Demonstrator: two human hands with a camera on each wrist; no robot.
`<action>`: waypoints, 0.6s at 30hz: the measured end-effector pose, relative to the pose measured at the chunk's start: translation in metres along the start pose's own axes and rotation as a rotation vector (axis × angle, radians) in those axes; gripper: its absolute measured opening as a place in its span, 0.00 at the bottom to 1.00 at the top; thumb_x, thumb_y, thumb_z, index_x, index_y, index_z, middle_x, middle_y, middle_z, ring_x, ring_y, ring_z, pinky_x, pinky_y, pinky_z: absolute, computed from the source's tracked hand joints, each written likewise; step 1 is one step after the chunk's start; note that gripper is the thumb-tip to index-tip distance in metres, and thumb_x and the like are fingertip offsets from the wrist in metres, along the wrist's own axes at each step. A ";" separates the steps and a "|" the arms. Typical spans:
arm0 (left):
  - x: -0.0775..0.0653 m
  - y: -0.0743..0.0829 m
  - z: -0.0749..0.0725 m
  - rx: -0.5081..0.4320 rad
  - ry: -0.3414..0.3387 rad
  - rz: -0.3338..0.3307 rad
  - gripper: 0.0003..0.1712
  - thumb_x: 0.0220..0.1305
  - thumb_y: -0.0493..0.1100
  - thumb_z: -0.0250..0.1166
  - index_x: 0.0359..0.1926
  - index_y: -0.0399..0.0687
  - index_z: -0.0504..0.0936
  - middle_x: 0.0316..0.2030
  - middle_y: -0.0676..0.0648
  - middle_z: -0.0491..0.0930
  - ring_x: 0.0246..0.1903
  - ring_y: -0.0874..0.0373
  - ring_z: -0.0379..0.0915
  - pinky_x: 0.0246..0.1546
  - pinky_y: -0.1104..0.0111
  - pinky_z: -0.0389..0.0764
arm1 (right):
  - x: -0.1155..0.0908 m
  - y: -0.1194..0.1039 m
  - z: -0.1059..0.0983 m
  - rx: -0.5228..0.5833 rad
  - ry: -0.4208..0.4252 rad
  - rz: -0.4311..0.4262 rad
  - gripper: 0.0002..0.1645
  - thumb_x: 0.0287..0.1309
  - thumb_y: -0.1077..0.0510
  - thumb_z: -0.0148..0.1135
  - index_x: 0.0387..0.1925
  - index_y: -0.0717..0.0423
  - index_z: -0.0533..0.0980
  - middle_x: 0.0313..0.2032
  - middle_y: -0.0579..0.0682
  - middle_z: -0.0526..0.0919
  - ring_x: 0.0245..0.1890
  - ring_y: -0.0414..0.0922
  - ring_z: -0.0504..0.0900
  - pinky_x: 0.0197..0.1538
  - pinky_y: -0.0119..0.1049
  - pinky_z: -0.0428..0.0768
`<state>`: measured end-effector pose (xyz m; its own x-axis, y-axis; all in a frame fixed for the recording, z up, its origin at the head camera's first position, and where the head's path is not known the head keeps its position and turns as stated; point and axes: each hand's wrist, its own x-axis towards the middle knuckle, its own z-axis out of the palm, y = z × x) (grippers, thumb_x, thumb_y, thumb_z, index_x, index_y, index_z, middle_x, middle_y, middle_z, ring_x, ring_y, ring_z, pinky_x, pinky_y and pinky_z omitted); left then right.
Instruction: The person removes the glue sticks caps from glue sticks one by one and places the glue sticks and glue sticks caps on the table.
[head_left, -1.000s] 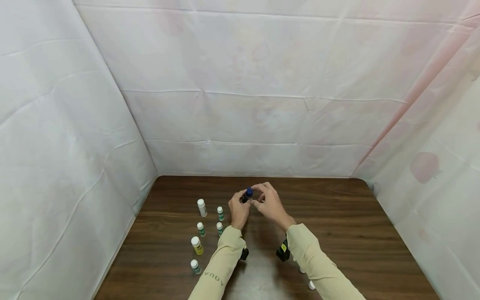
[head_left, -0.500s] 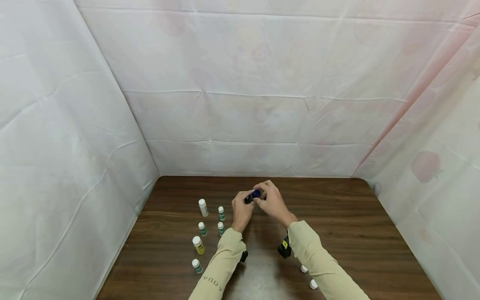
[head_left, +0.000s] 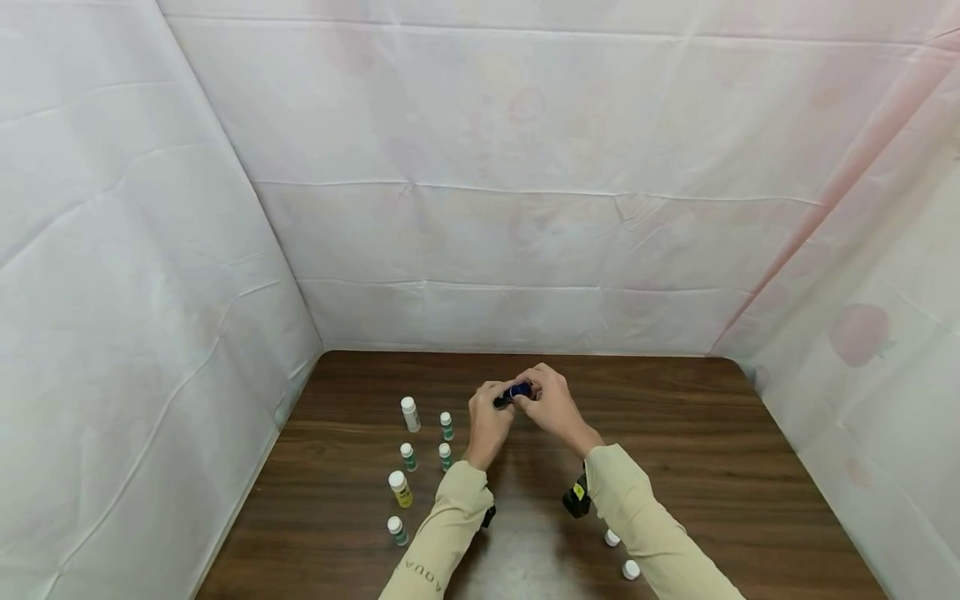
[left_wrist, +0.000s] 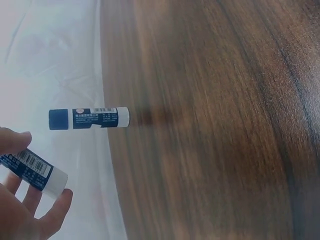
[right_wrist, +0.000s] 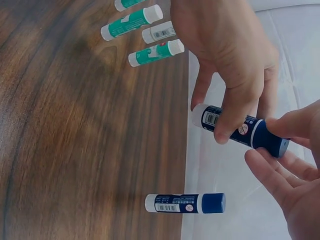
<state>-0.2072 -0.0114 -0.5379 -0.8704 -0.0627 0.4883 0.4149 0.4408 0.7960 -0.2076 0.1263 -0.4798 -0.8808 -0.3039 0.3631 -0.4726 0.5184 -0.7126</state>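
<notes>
My left hand (head_left: 489,423) grips the dark-blue body of a glue stick (right_wrist: 227,124), its thumb across the barcode label and the white base sticking out. The stick is tilted, held above the table. My right hand (right_wrist: 305,192) pinches its blue cap (right_wrist: 272,142) between thumb and fingers; the cap is on the stick. In the left wrist view, the left fingers (left_wrist: 59,210) curl round the body near the white base. A second blue-capped glue stick (right_wrist: 185,203) stands upright on the table near its far edge, mostly hidden behind my hands in the head view.
Several white-capped glue sticks stand at left: a white one (head_left: 410,414), a yellow one (head_left: 401,490) and green ones like this front one (head_left: 397,531). White-capped items (head_left: 631,570) stand beside my right sleeve. Cloth walls (head_left: 495,325) rise behind the wooden table (head_left: 712,467).
My right hand has gone from reaching at the cap to pinching it. The glue stick has tipped from nearly upright towards the right, and both hands have shifted slightly right.
</notes>
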 end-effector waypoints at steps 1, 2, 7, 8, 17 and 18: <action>0.000 0.001 -0.001 0.004 -0.005 -0.001 0.20 0.51 0.25 0.64 0.46 0.41 0.84 0.39 0.45 0.80 0.42 0.50 0.76 0.44 0.60 0.79 | -0.001 0.000 -0.001 0.000 0.001 -0.001 0.10 0.53 0.68 0.66 0.39 0.58 0.81 0.39 0.52 0.76 0.31 0.47 0.74 0.31 0.36 0.76; -0.001 0.002 -0.001 0.009 -0.009 0.005 0.19 0.52 0.26 0.65 0.46 0.42 0.85 0.39 0.45 0.80 0.42 0.50 0.76 0.44 0.60 0.80 | -0.001 0.000 -0.003 0.002 0.000 -0.005 0.10 0.53 0.68 0.66 0.39 0.58 0.81 0.38 0.52 0.76 0.31 0.46 0.74 0.31 0.35 0.76; -0.003 0.006 -0.006 0.046 -0.039 0.028 0.16 0.53 0.31 0.68 0.44 0.45 0.86 0.39 0.48 0.81 0.41 0.53 0.77 0.41 0.61 0.80 | -0.005 -0.002 -0.009 -0.005 0.002 -0.060 0.11 0.49 0.69 0.68 0.38 0.60 0.81 0.36 0.51 0.77 0.30 0.45 0.76 0.31 0.35 0.78; -0.004 0.007 -0.007 0.051 -0.050 0.031 0.16 0.53 0.31 0.69 0.44 0.45 0.86 0.39 0.48 0.81 0.41 0.54 0.77 0.41 0.62 0.80 | -0.006 -0.002 -0.011 -0.005 0.000 -0.073 0.11 0.49 0.69 0.68 0.37 0.60 0.82 0.35 0.52 0.77 0.30 0.45 0.77 0.32 0.35 0.79; -0.005 0.012 -0.018 0.114 -0.173 0.063 0.17 0.52 0.37 0.72 0.46 0.44 0.85 0.39 0.50 0.82 0.40 0.56 0.79 0.40 0.62 0.81 | -0.011 -0.002 -0.020 -0.046 -0.060 -0.118 0.11 0.48 0.69 0.69 0.36 0.57 0.82 0.36 0.48 0.78 0.29 0.42 0.75 0.31 0.33 0.78; -0.005 0.012 -0.019 0.125 -0.184 0.065 0.17 0.52 0.37 0.72 0.46 0.44 0.85 0.38 0.50 0.83 0.39 0.56 0.79 0.40 0.61 0.81 | -0.012 -0.002 -0.021 -0.051 -0.066 -0.126 0.12 0.48 0.70 0.69 0.36 0.57 0.82 0.36 0.48 0.78 0.28 0.42 0.74 0.30 0.33 0.76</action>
<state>-0.1923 -0.0225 -0.5239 -0.8813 0.1289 0.4547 0.4457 0.5468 0.7088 -0.1970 0.1452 -0.4698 -0.8112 -0.4204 0.4064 -0.5819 0.5119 -0.6320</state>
